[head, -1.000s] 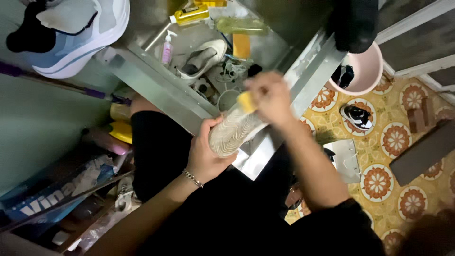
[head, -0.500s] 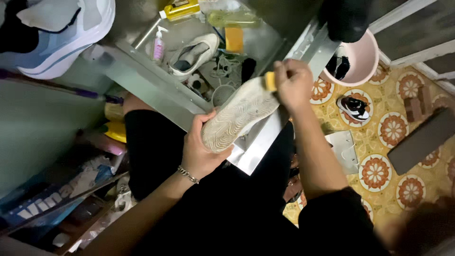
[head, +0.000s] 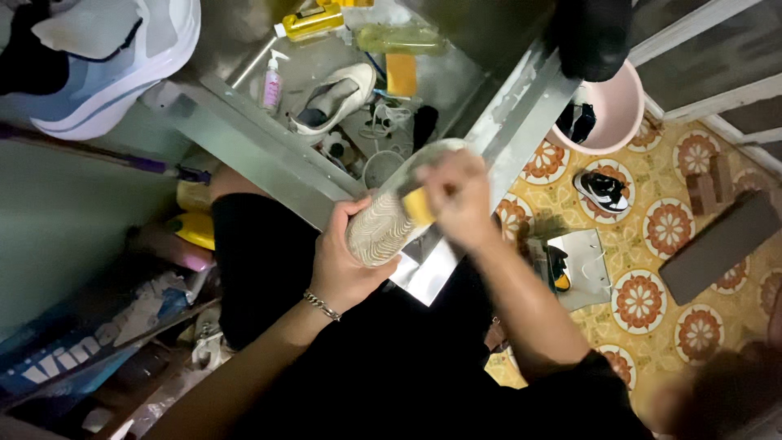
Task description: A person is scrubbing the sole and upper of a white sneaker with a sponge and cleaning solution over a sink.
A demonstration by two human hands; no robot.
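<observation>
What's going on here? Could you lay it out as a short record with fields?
Left hand: left hand grips the heel end of a shoe, sole up
Right hand: right hand presses a yellow sponge on the sole
Below: metal sink holding a white shoe, a small pink bottle and a yellow bottle
Floor: patterned tiles, pink basin, a black shoe

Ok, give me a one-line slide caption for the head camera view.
Left hand grips a pale shoe with patterned sole over a steel sink while the right hand presses a yellow sponge against it.
</observation>
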